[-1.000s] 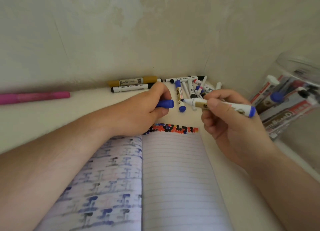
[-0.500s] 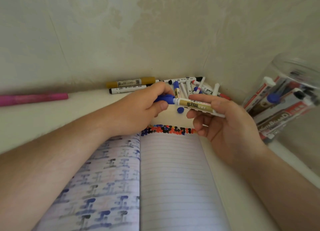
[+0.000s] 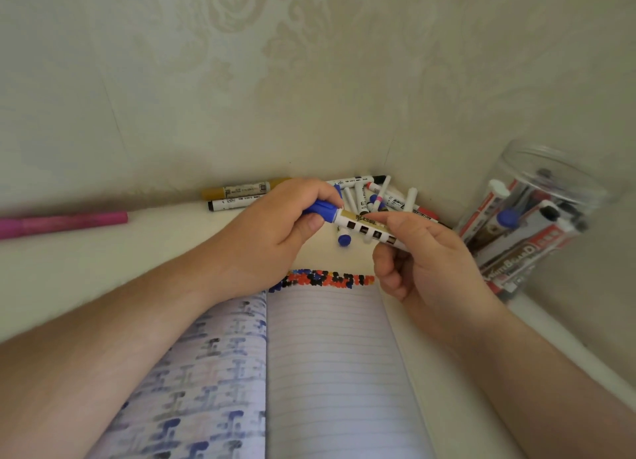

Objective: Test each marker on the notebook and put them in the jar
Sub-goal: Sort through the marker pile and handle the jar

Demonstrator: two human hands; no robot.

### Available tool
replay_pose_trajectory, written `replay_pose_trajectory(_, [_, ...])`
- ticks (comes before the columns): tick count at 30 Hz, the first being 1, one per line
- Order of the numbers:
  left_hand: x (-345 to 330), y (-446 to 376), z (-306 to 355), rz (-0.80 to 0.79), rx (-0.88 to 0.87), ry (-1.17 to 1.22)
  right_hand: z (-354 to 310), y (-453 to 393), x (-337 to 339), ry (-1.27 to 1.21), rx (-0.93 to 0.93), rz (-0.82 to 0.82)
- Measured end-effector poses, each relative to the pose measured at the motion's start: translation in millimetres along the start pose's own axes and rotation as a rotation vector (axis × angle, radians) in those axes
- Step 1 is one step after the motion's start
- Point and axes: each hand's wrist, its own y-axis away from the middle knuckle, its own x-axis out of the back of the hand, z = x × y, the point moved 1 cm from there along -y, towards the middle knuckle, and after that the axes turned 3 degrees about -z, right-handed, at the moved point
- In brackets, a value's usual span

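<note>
A white marker (image 3: 364, 226) with a gold label is held level above the top of the open notebook (image 3: 330, 362). My left hand (image 3: 275, 231) grips its blue cap (image 3: 321, 212), which sits on the marker's end. My right hand (image 3: 430, 262) pinches the barrel from the right. A band of red, blue and black test dots (image 3: 327, 279) runs along the top of the right page. The clear jar (image 3: 537, 217) at the right lies tilted with several markers inside.
A pile of loose markers (image 3: 375, 197) lies in the wall corner behind my hands. A gold marker (image 3: 241, 190) and a black-tipped white marker (image 3: 234, 203) lie along the wall, a pink marker (image 3: 65, 222) at far left. Wall close behind and on the right.
The cap in my left hand was apart from the marker; now it sits on the marker's tip. My right hand has turned the marker and slid along the barrel.
</note>
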Motion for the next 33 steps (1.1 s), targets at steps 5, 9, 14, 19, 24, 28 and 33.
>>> replay_pose_trajectory(5, [-2.6,-1.2,6.0,-0.003,0.057,0.15,0.6,2.2,-3.2,-0.11,-0.012,-0.094])
replay_pose_trajectory(9, [-2.3,-1.8,3.7,0.009,0.169,0.275,3.6,4.4,-3.3,0.131,0.102,-0.143])
replay_pose_trajectory(14, [0.3,-2.4,8.6,-0.002,0.174,0.28,0.7,9.7,-6.8,0.23,0.189,-0.121])
replay_pose_trajectory(19, [3.0,-1.3,6.9,-0.087,0.223,0.396,0.9,14.1,-8.2,0.442,0.289,-0.107])
replay_pose_trajectory(24, [-3.9,2.0,4.6,-0.055,0.151,0.385,-4.2,17.3,-11.2,0.519,0.338,-0.029])
replay_pose_trajectory(28, [-17.6,3.4,9.2,-0.012,0.092,0.264,-12.8,25.3,-10.4,0.473,0.427,0.161])
replay_pose_trajectory(33, [-28.5,7.3,4.5,-0.111,0.161,0.053,-60.7,56.1,7.6,0.193,0.552,0.328])
